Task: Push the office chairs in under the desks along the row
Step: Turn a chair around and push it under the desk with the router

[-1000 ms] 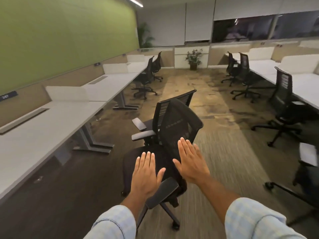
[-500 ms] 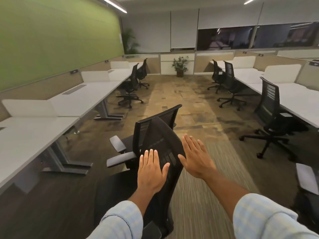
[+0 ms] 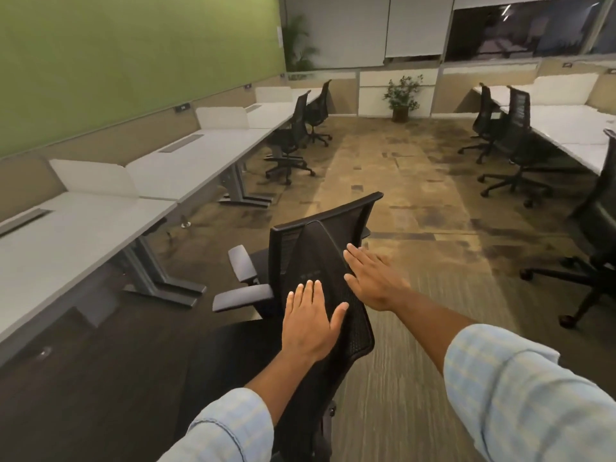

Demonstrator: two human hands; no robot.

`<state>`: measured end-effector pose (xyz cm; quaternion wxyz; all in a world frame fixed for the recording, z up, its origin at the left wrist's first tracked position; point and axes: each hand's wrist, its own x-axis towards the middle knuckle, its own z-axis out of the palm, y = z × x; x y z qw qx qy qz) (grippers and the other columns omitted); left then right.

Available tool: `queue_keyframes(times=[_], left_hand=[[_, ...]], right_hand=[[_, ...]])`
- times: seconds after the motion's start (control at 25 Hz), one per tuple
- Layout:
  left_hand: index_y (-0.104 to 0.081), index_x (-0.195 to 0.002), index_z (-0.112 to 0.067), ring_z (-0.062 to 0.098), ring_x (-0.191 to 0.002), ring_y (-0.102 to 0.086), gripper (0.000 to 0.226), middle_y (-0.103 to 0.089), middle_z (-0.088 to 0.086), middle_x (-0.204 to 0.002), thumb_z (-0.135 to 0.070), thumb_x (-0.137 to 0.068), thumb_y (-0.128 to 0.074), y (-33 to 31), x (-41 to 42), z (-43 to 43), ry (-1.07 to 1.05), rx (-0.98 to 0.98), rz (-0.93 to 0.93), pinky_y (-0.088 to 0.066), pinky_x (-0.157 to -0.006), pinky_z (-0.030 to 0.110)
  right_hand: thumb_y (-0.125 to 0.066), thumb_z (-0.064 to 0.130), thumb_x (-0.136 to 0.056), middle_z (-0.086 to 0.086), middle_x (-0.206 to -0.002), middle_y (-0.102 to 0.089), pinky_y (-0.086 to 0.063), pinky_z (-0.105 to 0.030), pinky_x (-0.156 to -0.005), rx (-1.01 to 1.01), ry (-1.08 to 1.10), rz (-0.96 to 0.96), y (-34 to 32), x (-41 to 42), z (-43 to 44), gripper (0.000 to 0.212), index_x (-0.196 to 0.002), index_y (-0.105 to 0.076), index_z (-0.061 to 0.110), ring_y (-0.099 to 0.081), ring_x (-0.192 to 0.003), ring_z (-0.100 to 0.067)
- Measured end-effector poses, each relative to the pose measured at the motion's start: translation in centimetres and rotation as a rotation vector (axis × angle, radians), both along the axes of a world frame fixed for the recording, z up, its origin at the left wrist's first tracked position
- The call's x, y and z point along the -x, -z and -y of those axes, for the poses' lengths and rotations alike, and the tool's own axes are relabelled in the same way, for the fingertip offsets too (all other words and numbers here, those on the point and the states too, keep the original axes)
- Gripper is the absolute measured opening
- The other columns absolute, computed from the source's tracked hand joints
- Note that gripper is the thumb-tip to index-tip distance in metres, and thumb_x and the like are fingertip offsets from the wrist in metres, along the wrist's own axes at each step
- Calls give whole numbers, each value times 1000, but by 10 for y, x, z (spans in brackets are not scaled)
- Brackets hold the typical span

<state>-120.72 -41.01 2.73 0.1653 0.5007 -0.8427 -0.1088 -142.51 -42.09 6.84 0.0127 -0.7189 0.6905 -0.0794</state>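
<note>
A black mesh office chair point(image 3: 320, 255) stands right in front of me in the aisle, its backrest toward me. My left hand point(image 3: 308, 323) lies flat on the back of that backrest, fingers spread. My right hand point(image 3: 373, 281) rests flat against the backrest's right edge. Neither hand is closed around anything. A second black chair point(image 3: 336, 216) with grey armrests point(image 3: 245, 296) stands just beyond it, touching or nearly so. The white desk row point(image 3: 66, 235) runs along the left wall, a short way left of both chairs.
Farther down the left row, two black chairs point(image 3: 293, 138) sit by the desks. On the right stand several black chairs point(image 3: 513, 138) at another white desk row point(image 3: 566, 128). Grey desk legs point(image 3: 160, 281) are near the left. A potted plant point(image 3: 401, 98) is at the far wall.
The near chair's backrest has come closer and turned edge-on under my hands. Both hands have stayed flat on it, and my view has shifted forward along the aisle.
</note>
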Motion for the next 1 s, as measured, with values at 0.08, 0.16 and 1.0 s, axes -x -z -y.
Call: queue_keyframes(times=[0.08, 0.16, 1.0], left_hand=[[-16, -171, -17, 25, -166, -15, 114, -22, 9, -179, -95, -90, -1, -4, 19, 8, -28, -105, -10, -11, -136, 46], [-9, -172, -17, 21, -166, -14, 117, -16, 6, -181, -98, -88, -12, -9, 40, 10, -75, -238, -45, -15, -135, 44], [13, -170, -29, -2, -146, -27, 108, 2, -12, -181, -53, -101, -66, -42, 45, -29, -265, -649, -321, -35, -112, 19]], right_hand=[[-33, 46, -116, -1, -184, -7, -14, -49, -133, -25, -108, -27, -3, 13, 34, 67, -174, -17, 18, -9, -168, -21], [-33, 46, -115, 1, -184, -8, -11, -49, -133, -25, -239, -101, 0, 25, 67, 66, -174, -18, 19, -8, -168, -19], [-26, 41, -100, 3, -153, -65, -10, -48, -132, 8, -855, -72, 11, 8, 140, 65, -144, -71, 23, -37, -159, -24]])
